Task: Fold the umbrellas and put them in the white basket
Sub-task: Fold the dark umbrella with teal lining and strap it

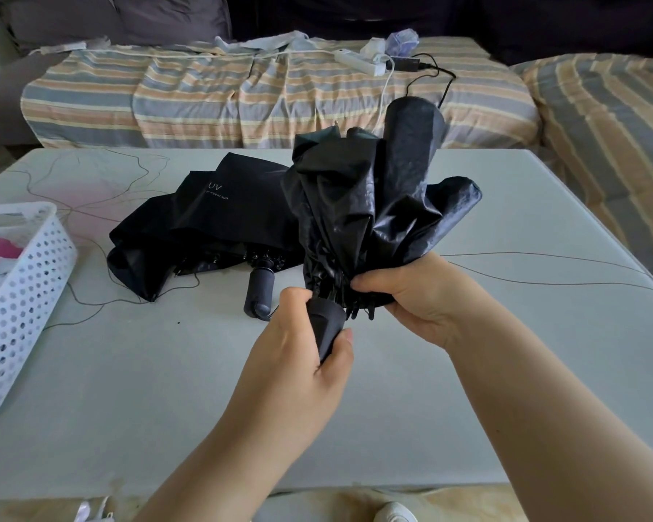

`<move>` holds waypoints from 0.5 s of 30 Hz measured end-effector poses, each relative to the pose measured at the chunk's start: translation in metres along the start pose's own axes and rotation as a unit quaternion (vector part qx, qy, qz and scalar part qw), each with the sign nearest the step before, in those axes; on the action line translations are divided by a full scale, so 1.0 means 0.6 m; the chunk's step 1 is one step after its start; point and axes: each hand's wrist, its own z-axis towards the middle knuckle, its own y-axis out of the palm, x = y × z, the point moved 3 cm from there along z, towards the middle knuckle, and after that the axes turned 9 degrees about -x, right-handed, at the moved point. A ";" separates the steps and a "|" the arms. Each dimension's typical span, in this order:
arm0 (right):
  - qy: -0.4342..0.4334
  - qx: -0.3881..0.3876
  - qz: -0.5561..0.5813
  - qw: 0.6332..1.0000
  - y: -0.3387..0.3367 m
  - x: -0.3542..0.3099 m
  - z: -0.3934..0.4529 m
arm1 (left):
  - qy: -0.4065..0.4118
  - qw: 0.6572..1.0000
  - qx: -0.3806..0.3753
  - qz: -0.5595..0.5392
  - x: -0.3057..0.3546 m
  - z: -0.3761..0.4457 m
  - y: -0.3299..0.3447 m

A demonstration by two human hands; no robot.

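I hold a black folding umbrella (374,205) upright above the white table (506,352), its canopy collapsed but loose and bunched. My left hand (302,356) is wrapped around its dark handle (327,325). My right hand (419,292) pinches the canopy fabric and rib ends just above the handle. A second black umbrella (204,224) lies flat on the table behind, canopy loose, with "UV" printed on it and its handle (259,292) pointing toward me. The white perforated basket (19,295) stands at the table's left edge, holding pink and white items.
Thin dark crack-like lines run over the table top. Behind the table is a sofa with a striped cover (242,96), carrying a white power strip (359,64), cables and small cloths. A second striped cushion (611,145) lies at the right.
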 end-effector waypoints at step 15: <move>0.015 -0.012 -0.017 1.000 -0.006 0.011 0.000 | 0.046 0.988 -0.020 0.147 0.003 0.006 -0.007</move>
